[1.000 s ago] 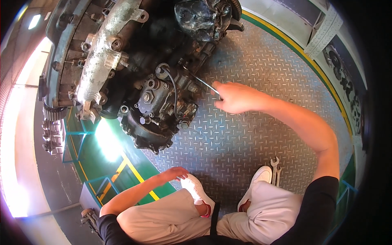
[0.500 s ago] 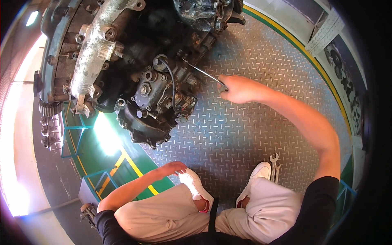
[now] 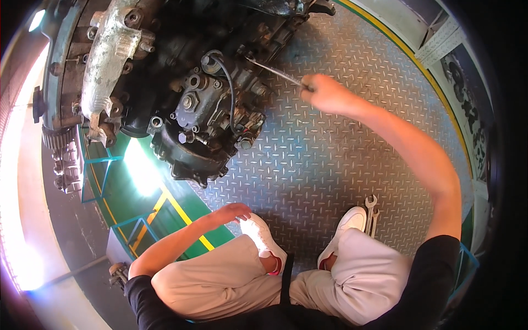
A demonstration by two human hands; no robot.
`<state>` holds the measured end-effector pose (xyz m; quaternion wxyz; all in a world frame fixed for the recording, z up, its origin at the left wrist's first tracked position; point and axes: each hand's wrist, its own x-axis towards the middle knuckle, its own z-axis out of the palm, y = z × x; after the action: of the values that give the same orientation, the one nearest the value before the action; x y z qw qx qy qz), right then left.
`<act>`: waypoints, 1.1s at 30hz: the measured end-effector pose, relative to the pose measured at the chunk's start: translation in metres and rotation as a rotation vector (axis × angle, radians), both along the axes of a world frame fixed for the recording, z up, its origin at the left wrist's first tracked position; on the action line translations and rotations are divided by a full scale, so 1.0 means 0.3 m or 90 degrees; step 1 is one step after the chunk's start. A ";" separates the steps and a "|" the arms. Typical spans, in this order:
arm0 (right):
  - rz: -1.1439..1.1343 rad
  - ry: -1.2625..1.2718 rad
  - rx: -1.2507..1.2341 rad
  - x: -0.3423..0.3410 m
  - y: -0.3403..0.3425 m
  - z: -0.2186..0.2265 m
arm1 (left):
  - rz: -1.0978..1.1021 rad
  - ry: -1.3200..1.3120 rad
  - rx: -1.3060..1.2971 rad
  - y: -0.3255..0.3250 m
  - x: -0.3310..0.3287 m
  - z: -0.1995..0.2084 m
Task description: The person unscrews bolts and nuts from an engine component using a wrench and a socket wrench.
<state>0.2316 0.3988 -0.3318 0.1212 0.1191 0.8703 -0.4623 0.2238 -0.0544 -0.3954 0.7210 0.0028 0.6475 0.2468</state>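
Note:
My right hand is closed around the near end of a long, slim metal wrench. The wrench's far end reaches in among dark parts on the side of a greasy engine; its exact seat there is too dark to make out. Just below that spot, a black hose curves over a round-bodied pump unit. My left hand hangs relaxed over my left knee, above the white shoe, with fingers loosely stretched and nothing in them.
Two open-ended wrenches lie on the patterned steel plate floor beside my right shoe. A pale metal manifold runs along the engine's left side. Blue metal frames stand on green floor at left. Shelving with parts lines the right.
My right hand has moved farther away and slightly right, swinging the wrench's near end with it. The view has tilted a little. My left hand keeps its place over the knee.

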 end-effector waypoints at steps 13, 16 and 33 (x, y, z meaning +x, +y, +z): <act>-0.330 -0.073 -0.300 0.193 -0.077 -0.117 | 0.003 0.004 0.011 -0.013 -0.007 -0.007; -0.298 -0.226 -0.294 0.290 -0.198 -0.149 | 0.005 0.006 0.011 -0.021 -0.004 -0.011; 0.164 -0.134 -0.235 0.459 -0.453 -0.075 | -0.007 0.058 0.069 0.045 -0.062 0.023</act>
<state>0.3694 0.2629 -0.3542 0.2890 0.0305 0.7614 -0.5795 0.2052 -0.0410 -0.3886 0.6907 0.0566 0.6656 0.2768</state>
